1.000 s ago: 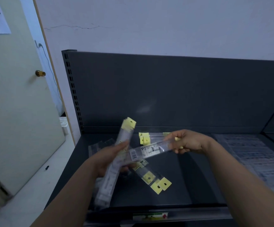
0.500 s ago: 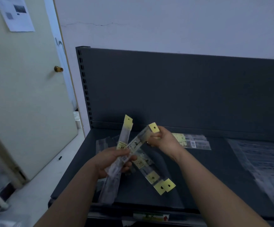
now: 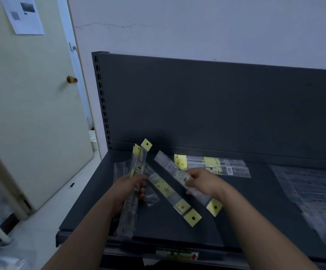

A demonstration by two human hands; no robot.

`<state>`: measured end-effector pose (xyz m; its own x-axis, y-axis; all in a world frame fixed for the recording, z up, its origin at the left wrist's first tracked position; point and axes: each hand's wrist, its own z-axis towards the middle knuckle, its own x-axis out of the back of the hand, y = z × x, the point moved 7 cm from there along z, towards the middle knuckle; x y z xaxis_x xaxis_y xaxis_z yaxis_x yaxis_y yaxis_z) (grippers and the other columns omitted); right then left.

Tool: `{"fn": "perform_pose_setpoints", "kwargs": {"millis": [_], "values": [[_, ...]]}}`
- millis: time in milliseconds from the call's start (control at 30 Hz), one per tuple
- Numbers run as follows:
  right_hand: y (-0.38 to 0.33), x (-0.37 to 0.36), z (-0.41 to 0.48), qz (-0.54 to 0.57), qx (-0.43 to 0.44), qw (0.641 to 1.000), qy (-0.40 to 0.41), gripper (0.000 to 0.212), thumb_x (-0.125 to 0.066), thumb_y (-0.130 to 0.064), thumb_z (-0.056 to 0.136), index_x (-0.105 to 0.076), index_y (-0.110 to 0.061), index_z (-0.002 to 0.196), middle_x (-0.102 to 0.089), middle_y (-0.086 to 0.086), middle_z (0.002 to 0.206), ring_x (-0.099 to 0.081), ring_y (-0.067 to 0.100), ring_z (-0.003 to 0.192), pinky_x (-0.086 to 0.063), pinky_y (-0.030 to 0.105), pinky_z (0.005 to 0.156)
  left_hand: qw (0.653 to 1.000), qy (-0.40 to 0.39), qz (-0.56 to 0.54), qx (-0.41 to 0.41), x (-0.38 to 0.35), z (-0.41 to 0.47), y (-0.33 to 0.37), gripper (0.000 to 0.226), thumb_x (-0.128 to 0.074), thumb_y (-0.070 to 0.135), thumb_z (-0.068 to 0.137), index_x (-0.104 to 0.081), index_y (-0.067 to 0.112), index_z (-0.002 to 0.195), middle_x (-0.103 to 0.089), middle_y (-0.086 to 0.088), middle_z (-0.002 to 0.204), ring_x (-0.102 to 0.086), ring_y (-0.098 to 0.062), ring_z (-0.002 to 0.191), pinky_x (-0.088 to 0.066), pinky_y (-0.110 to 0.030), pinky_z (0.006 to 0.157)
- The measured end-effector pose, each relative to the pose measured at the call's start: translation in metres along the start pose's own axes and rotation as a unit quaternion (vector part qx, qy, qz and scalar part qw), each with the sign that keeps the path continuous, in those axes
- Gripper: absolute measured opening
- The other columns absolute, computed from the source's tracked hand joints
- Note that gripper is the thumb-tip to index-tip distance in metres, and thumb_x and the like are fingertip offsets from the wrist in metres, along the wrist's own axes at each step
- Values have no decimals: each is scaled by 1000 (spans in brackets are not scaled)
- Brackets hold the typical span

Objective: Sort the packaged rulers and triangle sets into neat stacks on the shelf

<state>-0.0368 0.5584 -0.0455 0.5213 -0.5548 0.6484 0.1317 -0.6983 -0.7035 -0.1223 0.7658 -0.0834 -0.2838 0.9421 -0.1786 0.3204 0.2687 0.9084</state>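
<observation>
My left hand (image 3: 131, 189) grips a bundle of packaged rulers (image 3: 137, 170) in clear sleeves, their yellow hang tabs pointing up and away. My right hand (image 3: 201, 182) holds one packaged ruler (image 3: 174, 172) at its middle, slanted, with its yellow tab near me at lower right. Two more packaged rulers (image 3: 168, 191) lie diagonally on the dark shelf (image 3: 255, 211) between my hands. A flat stack of rulers (image 3: 222, 166) rests near the shelf's back. Clear triangle set packages (image 3: 314, 191) lie at the right.
The shelf's dark back panel (image 3: 216, 106) rises behind the packages. A cream door (image 3: 31, 114) with a brass knob stands at the left, over a pale floor. A price label (image 3: 177, 255) sits on the shelf's front edge.
My right hand let the earlier ruler join the bundle in my left hand and now grips another ruler lying slanted to the right. The view shifted left and down.
</observation>
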Motion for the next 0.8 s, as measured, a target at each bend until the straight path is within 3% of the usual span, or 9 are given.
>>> {"fn": "perform_pose_setpoints", "kwargs": {"millis": [133, 267, 367, 433, 467, 567, 667, 733, 800], "values": [[2, 25, -8, -41, 34, 998, -44, 20, -65, -11, 87, -66, -29, 80, -68, -7, 73, -63, 6, 72, -46, 22, 74, 998, -38, -39, -14, -11, -1, 8, 42, -69, 44, 79, -62, 5, 96, -61, -7, 75, -54, -17, 59, -47, -26, 50], [-7, 32, -10, -74, 45, 993, -82, 18, -73, -16, 82, -69, -31, 91, -69, -13, 78, -63, 6, 79, -52, 31, 83, 996, -62, 33, -55, -34, -8, 24, 37, -73, 30, 76, -60, 5, 99, -64, -8, 75, -55, -14, 58, -45, -22, 45], [0, 53, -7, -35, 36, 996, 76, 47, -82, -29, 73, -64, -23, 116, -65, -2, 105, -62, 13, 94, -50, 31, 90, 997, -60, -18, -47, -42, -10, 28, 19, -65, 15, 88, -56, 5, 101, -60, -8, 67, -53, -12, 49, -44, -20, 40], [14, 70, -16, -29, -5, 975, 221, 77, -81, -42, 70, -47, -21, 136, -51, 2, 128, -51, 21, 117, -44, 37, 100, 994, -33, -93, -46, -38, -8, 28, 12, -59, 11, 92, -54, 4, 101, -61, -7, 62, -55, -11, 45, -45, -19, 39], [20, 71, -21, 5, -22, 967, 254, 81, -79, -44, 72, -41, -19, 139, -46, 3, 133, -47, 23, 121, -43, 38, 101, 991, -23, -124, -49, -35, -7, 27, 13, -59, 11, 93, -53, 4, 103, -61, -7, 61, -55, -11, 46, -46, -19, 40], [24, 50, -24, 236, -34, 947, 215, 44, -72, -31, 83, -49, -14, 117, -61, 2, 107, -61, 15, 89, -51, 28, 76, 987, -27, -154, -47, -38, -8, 23, 16, -59, 13, 92, -53, 6, 105, -61, -9, 63, -56, -12, 48, -47, -18, 42], [20, 36, -16, 439, -25, 880, 181, 23, -62, -7, 90, -48, -9, 109, -64, 6, 85, -62, 12, 65, -54, 23, 60, 990, -62, -124, -25, -53, -18, 17, 19, -57, 12, 93, -53, 1, 108, -66, -16, 70, -60, -14, 49, -46, -18, 40], [19, 43, -9, 463, -14, 867, 185, 18, -58, 2, 90, -49, -9, 100, -60, 7, 75, -55, 10, 55, -48, 19, 49, 989, -85, -118, 2, -59, -23, 14, 25, -56, 19, 94, -52, 2, 112, -72, -19, 81, -67, -18, 55, -46, -18, 37], [15, 47, -5, 445, 0, 880, 165, 17, -57, 4, 89, -50, -11, 90, -58, 7, 72, -50, 9, 51, -43, 19, 45, 987, -105, -120, 29, -61, -24, 12, 35, -56, 32, 92, -54, 4, 114, -72, -22, 96, -70, -22, 62, -47, -18, 37]]}}
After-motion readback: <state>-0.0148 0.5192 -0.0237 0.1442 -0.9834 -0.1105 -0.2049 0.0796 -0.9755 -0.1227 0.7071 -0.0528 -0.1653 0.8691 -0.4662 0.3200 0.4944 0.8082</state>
